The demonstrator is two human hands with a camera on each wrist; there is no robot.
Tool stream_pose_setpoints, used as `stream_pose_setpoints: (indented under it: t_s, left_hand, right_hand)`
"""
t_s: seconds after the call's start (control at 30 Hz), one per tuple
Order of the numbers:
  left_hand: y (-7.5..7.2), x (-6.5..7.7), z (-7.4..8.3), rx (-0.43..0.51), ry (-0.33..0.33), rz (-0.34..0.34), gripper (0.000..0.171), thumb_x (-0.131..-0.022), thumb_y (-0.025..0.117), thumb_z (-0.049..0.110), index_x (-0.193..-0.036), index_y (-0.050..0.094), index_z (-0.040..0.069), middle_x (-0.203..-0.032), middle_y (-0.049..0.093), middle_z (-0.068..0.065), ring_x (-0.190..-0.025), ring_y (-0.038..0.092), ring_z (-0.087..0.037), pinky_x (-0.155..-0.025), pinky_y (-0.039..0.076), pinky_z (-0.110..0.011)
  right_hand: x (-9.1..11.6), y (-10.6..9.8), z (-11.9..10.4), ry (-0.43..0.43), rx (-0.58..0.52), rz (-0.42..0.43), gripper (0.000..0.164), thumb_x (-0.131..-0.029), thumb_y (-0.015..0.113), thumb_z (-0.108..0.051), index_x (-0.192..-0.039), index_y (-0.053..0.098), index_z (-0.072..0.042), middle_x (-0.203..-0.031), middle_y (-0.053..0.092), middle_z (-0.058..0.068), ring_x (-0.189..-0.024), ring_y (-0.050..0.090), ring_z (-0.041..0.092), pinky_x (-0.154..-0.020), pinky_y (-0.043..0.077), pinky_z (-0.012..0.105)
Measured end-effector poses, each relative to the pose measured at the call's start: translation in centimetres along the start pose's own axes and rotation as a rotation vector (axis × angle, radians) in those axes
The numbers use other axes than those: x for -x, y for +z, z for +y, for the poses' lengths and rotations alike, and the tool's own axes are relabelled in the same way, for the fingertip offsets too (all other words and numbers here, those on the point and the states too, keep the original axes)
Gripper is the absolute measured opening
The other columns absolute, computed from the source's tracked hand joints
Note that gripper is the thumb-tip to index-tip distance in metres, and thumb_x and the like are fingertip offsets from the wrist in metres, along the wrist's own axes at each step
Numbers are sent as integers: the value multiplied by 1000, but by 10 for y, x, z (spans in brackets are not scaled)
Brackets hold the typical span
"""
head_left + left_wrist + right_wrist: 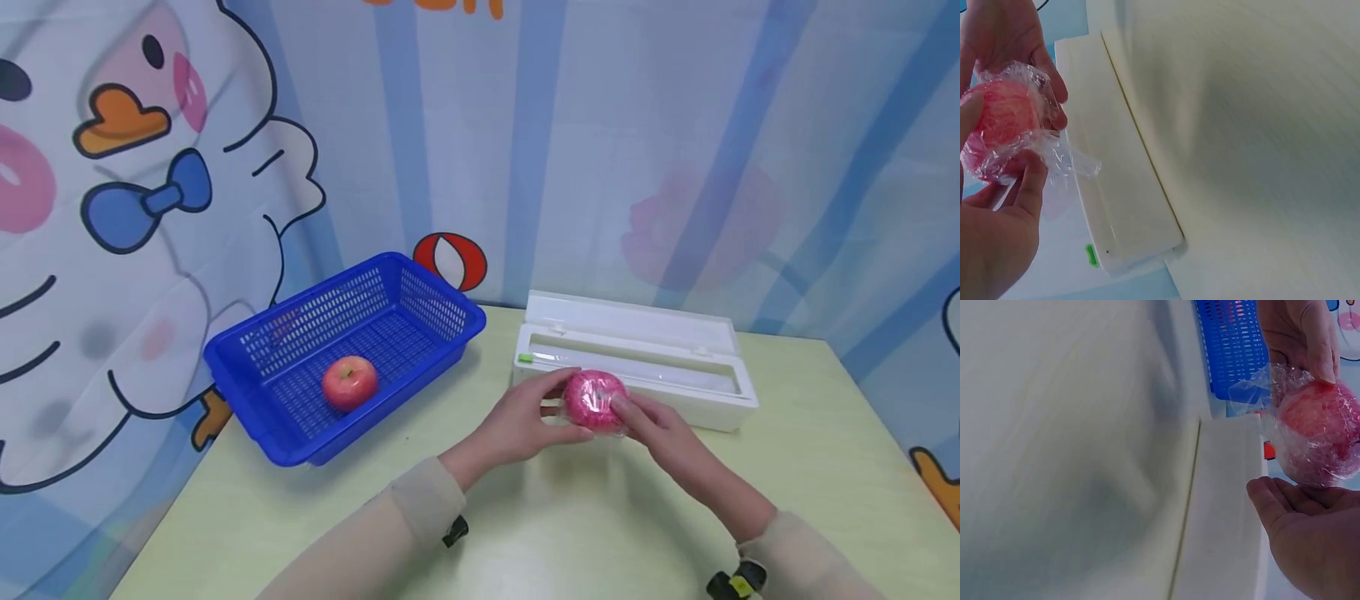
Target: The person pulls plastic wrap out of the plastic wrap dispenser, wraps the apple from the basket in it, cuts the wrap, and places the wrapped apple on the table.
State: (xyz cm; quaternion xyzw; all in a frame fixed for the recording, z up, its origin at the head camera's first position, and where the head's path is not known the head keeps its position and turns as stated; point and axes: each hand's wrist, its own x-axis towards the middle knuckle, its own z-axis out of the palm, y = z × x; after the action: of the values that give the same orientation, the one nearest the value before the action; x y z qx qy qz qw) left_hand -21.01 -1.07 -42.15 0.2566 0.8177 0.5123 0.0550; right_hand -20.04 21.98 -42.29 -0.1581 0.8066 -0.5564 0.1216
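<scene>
A pinkish-red apple [594, 402] wrapped in clear cling film [1054, 156] is held up between both hands, in front of a white cling film dispenser [637, 387]. My left hand [517, 421] grips it from the left, thumb and fingers around its side. From the right, my right hand [667, 429] holds it with the thumb on the film and the fingers behind. Loose film ends stick out from the apple in both wrist views. The right fingers [1291, 500] lie along its side in the right wrist view.
On the left stands a blue plastic basket [450, 354] with a bare red apple [350, 383] inside. The dispenser's lid [633, 321] is raised, and a green slider [526, 358] sits at its left end. A cartoon-printed cloth [465, 125] hangs behind the table [570, 533].
</scene>
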Motion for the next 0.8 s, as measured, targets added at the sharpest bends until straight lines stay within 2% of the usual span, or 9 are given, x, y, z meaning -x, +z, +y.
stream_pose_setpoints:
  t_s: [0.1, 0.2, 0.3, 0.43, 0.53, 0.63, 0.73, 0.8]
  left_hand:
    - [-5, 1, -1, 6, 3, -12, 73, -77, 77, 37, -136, 36, 39, -128, 42, 20, -112, 45, -4, -82, 45, -24]
    - [-11, 1, -1, 4, 18, -25, 71, -77, 77, 38, -135, 36, 40, -127, 43, 21, -113, 44, -4, -82, 45, -24]
    - [-17, 1, 0, -3, 40, -40, 69, -77, 77, 36, -134, 38, 40, -125, 44, 21, -112, 45, -3, -83, 45, -26]
    - [-20, 1, 5, -37, 58, -59, 68, -78, 77, 36, -135, 38, 38, -126, 44, 21, -111, 44, -2, -84, 44, -24]
    - [-18, 3, 10, -104, 30, -49, 72, -79, 75, 40, -139, 33, 38, -131, 40, 19, -117, 41, -3, -87, 42, -26]
    - [-13, 8, 14, -173, -30, -22, 78, -81, 70, 47, -143, 22, 39, -138, 33, 19, -125, 34, -6, -91, 41, -32]
    - [-7, 12, 15, -173, -68, -2, 80, -86, 65, 49, -144, 10, 40, -144, 23, 19, -131, 26, -8, -94, 38, -35]
    - [-2, 14, 15, -118, -77, 8, 78, -90, 60, 45, -143, 4, 41, -146, 18, 19, -132, 22, -7, -95, 37, -35]
  right_hand:
    - [1, -3, -6, -79, 151, 13, 48, -97, 50, -40, -140, 36, -25, -133, 45, 1, -121, 43, 21, -92, 41, 39]
    - [1, -8, -14, -184, 265, -1, 60, -91, 62, -36, -142, 30, -30, -136, 41, -2, -120, 44, 19, -88, 44, 35]
    - [-2, -12, -23, -273, 345, -48, 76, -83, 73, -32, -143, 27, -32, -137, 38, -7, -118, 46, 15, -87, 44, 34]
    - [-7, -13, -31, -350, 450, -70, 87, -76, 79, -34, -143, 24, -34, -136, 38, -11, -115, 47, 9, -86, 45, 32]
    - [-10, -12, -32, -378, 501, -54, 86, -75, 80, -36, -143, 27, -32, -134, 40, -12, -114, 47, 7, -86, 45, 30]
    - [-12, -11, -31, -404, 523, -30, 84, -74, 81, -36, -141, 32, -27, -132, 42, -11, -114, 47, 8, -86, 44, 28]
    - [-14, -10, -30, -422, 530, 6, 82, -72, 82, -34, -139, 35, -24, -130, 44, -11, -112, 49, 8, -84, 45, 26]
    - [-15, -9, -29, -429, 532, 28, 83, -72, 83, -32, -139, 35, -26, -130, 44, -11, -112, 49, 8, -83, 45, 26]
